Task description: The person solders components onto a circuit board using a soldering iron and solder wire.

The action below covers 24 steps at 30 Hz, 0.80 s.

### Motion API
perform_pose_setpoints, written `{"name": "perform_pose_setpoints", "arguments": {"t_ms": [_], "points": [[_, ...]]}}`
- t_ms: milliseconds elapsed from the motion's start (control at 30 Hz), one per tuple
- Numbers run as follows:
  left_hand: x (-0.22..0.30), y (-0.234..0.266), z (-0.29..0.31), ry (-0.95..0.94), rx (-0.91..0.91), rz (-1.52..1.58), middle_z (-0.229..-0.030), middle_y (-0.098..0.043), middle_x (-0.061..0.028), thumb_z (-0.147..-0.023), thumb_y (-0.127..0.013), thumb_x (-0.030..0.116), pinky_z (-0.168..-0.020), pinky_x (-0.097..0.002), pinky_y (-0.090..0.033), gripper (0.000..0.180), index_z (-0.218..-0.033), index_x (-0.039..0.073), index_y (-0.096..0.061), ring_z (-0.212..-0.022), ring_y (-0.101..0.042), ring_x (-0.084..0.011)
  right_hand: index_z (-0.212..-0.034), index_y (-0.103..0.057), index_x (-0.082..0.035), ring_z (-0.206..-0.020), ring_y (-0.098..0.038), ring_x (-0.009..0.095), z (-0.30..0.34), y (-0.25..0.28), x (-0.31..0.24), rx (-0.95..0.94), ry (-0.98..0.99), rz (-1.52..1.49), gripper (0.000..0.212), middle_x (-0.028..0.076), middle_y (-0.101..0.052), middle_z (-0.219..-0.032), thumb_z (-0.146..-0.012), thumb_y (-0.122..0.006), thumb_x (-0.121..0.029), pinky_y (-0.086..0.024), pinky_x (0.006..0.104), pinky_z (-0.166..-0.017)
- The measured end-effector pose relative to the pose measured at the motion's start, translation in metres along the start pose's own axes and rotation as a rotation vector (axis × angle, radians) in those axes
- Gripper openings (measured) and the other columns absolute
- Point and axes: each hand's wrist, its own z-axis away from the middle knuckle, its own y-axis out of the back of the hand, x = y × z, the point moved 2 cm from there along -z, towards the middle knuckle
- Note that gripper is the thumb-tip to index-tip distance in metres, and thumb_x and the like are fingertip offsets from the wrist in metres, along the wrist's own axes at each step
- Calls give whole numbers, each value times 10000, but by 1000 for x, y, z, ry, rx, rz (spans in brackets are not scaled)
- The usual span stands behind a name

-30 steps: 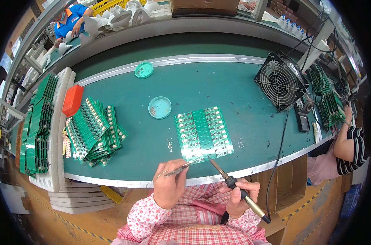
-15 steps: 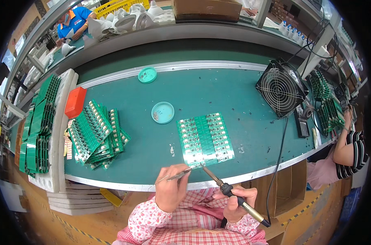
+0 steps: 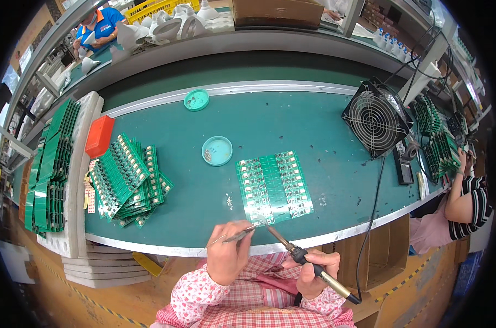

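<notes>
A green circuit board panel point(image 3: 274, 186) with rows of small components lies flat near the table's front edge. My left hand point(image 3: 227, 249) is closed on metal tweezers point(image 3: 240, 235), whose tips reach the panel's near left corner. In my right hand point(image 3: 316, 272) a soldering iron point(image 3: 297, 252) is gripped like a pen, its tip at the panel's near edge, close beside the tweezer tips. Whether the tip touches the board is too small to tell. Beyond the panel sits a shallow round turquoise dish point(image 3: 217, 151) with tiny parts inside.
A pile of green panels point(image 3: 128, 183) and a red box point(image 3: 100, 136) lie at left, beside panels stacked on white foam point(image 3: 78, 218). A fan point(image 3: 374, 117) stands back right; the iron's cord point(image 3: 374, 210) hangs over the front edge. A second dish point(image 3: 196, 100) sits farther back.
The soldering iron and my right hand have shifted slightly left, bringing the tip nearer the tweezers. My left hand stays almost still. The co-worker at the far left has moved their arms.
</notes>
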Motion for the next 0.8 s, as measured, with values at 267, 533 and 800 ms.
{"name": "perform_pose_setpoints", "arguments": {"t_ms": [267,533,800], "points": [[-2,-2,0,-10,9,5,-980,-698,-121,-823,-701,-35,-758,-382,-509,214,-1017,29,-638,-852,-648,-311,-1013,-502,-23,-661,-745,203,14,0,14,-41,-204,145,235,128,-723,-674,-943,-672,-168,-577,283,-586],[-2,-2,0,-5,9,2,-980,-700,-117,-820,-707,-37,-753,-378,-507,218,-1015,36,-641,-851,-649,-309,-1027,-498,-21,-682,-750,211,19,-4,15,-24,-198,160,210,139,-730,-713,-943,-658,-129,-578,279,-583],[-3,-2,3,-2,13,-1,-970,-702,-104,-810,-716,-43,-754,-373,-509,225,-1009,36,-644,-849,-649,-302,-1026,-510,-3,-698,-754,237,23,-11,9,-44,-120,195,213,151,-723,-717,-931,-670,-107,-594,297,-586]]}}
